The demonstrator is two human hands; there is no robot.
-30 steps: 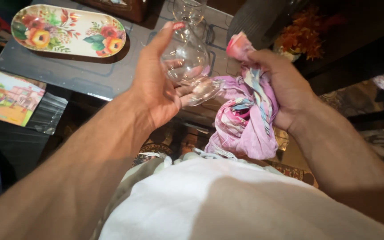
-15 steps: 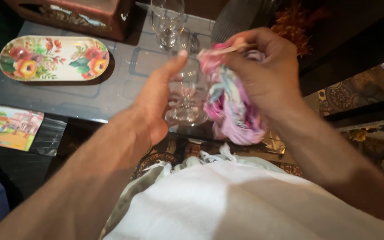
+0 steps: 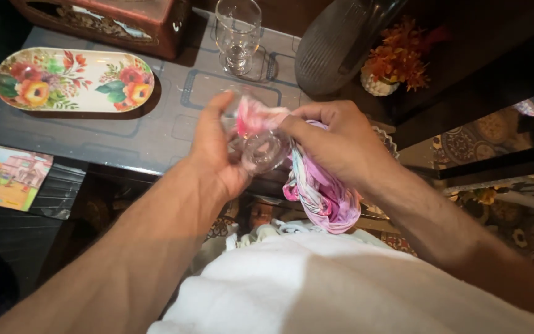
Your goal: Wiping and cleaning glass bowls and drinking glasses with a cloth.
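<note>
- A clear stemmed glass (image 3: pixel 261 148) is held above the near edge of the desk (image 3: pixel 156 124), between the two hands.
- The left hand (image 3: pixel 217 154) has its grip clamped on the glass from the left.
- The glass is tipped, its round foot turned toward the camera and its long axis running away from the viewer.
- The right hand (image 3: pixel 335 142) has its grip clamped on a pink striped cloth (image 3: pixel 322 192), which is pressed against the glass from the right.

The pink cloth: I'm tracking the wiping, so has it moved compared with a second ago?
Yes. The pink cloth in the right hand has shifted left, against the glass held by the left hand, judged against the table edge.
</note>
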